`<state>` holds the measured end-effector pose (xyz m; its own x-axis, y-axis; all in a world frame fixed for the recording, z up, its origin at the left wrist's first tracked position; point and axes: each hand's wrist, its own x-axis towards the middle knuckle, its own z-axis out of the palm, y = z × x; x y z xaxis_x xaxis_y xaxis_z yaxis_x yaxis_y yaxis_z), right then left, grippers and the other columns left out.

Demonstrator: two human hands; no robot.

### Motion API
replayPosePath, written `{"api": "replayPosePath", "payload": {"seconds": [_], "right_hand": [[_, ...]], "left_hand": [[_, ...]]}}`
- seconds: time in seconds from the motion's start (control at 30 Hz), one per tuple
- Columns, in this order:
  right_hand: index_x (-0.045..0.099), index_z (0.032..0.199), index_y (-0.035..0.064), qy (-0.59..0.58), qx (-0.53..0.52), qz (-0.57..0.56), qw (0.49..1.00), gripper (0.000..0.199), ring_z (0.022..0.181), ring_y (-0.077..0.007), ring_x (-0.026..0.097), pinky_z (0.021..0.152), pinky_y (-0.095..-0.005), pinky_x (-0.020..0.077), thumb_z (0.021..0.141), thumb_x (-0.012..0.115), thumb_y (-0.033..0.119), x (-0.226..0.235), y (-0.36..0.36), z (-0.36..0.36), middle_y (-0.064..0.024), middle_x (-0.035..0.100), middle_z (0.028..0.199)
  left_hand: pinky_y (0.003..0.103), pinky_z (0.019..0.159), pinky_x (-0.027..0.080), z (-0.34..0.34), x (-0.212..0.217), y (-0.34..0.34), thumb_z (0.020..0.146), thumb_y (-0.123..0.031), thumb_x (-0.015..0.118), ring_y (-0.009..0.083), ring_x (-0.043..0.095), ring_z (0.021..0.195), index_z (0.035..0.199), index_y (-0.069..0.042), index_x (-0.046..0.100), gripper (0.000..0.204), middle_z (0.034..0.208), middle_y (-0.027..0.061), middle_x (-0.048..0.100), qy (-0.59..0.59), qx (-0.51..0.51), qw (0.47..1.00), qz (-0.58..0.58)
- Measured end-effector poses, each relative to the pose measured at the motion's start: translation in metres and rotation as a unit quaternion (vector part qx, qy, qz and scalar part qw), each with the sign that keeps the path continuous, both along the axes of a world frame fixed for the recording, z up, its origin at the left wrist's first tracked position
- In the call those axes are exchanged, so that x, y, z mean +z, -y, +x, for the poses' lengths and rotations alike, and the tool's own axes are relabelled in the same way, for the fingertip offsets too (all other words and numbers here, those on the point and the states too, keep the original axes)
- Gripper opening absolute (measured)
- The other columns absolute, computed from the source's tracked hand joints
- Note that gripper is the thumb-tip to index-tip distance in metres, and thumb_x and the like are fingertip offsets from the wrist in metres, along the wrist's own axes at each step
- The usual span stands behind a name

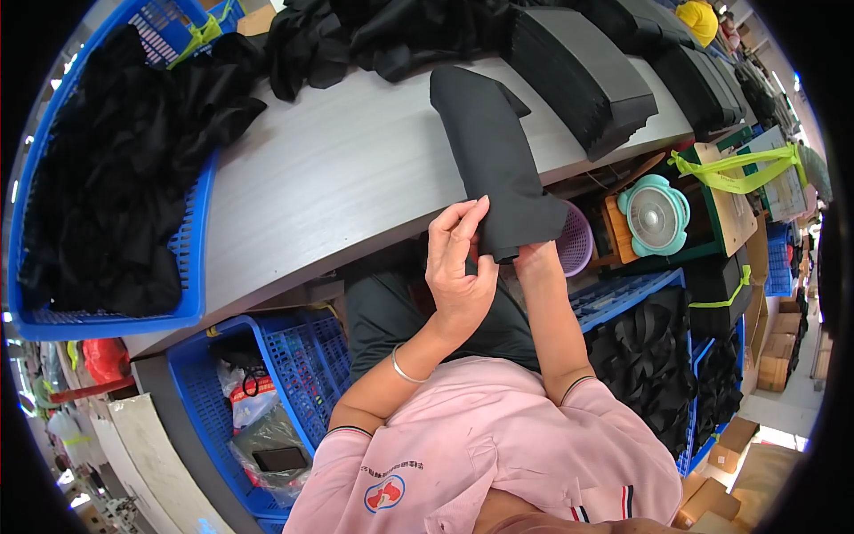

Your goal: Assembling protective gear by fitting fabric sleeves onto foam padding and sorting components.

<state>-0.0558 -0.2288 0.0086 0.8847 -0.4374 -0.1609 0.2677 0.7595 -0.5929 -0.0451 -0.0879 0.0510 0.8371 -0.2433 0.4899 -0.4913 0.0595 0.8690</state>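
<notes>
A long black cloth piece (498, 151), folded over at its near end, reaches from the tabletop out past the front edge above my lap. My left hand (458, 271) is at its near left edge, with the thumb on the lower corner and the bent fingers touching the side. From below, my right hand (536, 258) holds the near right end; the cloth covers its fingers. Just beyond the piece, a thick stack of black cut pieces (578, 67) lies on the grey table (329, 169).
A blue basket (200, 258) heaped with black cloth stands at left. Another blue basket (334, 351) with plastic bags sits below the table. To the right are a purple basket (576, 238), a turquoise fan (656, 216) and a blue crate (623, 298) of black pieces. More black cloth (391, 40) lies at the back.
</notes>
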Motion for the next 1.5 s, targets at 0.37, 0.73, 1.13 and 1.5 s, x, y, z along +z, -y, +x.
{"api": "replayPosePath", "payload": {"seconds": [0.37, 0.73, 1.13, 1.5], "right_hand": [[0.063, 0.11, 0.003, 0.011, 0.011, -0.007, 1.0, 0.03, 0.083, -0.0218, 0.067, 0.068, -0.0342, 0.0578, 0.091, 0.064, 0.026, -0.016, -0.005, 0.003, -0.0101, 0.068, 0.099], [0.059, 0.12, 0.0036, -0.046, -0.039, -0.116, 0.991, 0.031, 0.095, -0.0228, 0.066, 0.08, -0.036, 0.0572, 0.096, 0.059, 0.024, -0.027, -0.019, 0.014, -0.0111, 0.066, 0.109], [0.057, 0.129, -0.0004, -0.122, 0.001, -0.698, 0.706, 0.035, 0.126, -0.0333, 0.051, 0.108, -0.0415, 0.0386, 0.097, 0.055, 0.015, 0.001, -0.024, 0.013, -0.0173, 0.058, 0.132], [0.066, 0.108, 0.0043, -0.207, -0.12, -0.855, 0.46, 0.033, 0.11, -0.0372, 0.059, 0.1, -0.0542, 0.0384, 0.077, 0.06, 0.014, -0.029, -0.065, 0.03, -0.0138, 0.066, 0.114]], "left_hand": [[0.022, 0.066, 0.049, -0.001, -0.011, 0.0, 0.068, 0.023, 0.058, 0.0092, 0.055, 0.08, 0.13, -0.006, 0.064, 0.069, 0.125, 0.0073, 0.052, -0.008, 0.001, 1.0, 0.003], [0.022, 0.072, 0.051, 0.004, -0.031, -0.011, 0.072, 0.019, 0.057, 0.0127, 0.056, 0.099, 0.137, -0.005, 0.058, 0.07, 0.132, 0.0102, 0.048, -0.012, -0.013, 1.0, -0.014], [0.024, 0.07, 0.053, 0.021, -0.067, -0.038, 0.099, -0.002, 0.047, 0.0081, 0.061, 0.075, 0.138, -0.001, 0.056, 0.04, 0.113, 0.0126, 0.068, -0.151, 0.028, 0.988, 0.006], [0.022, 0.081, 0.049, 0.008, -0.099, -0.013, 0.097, -0.006, 0.05, 0.0061, 0.06, 0.091, 0.127, 0.003, 0.062, 0.033, 0.106, 0.0038, 0.068, -0.45, -0.101, 0.858, -0.224]]}}
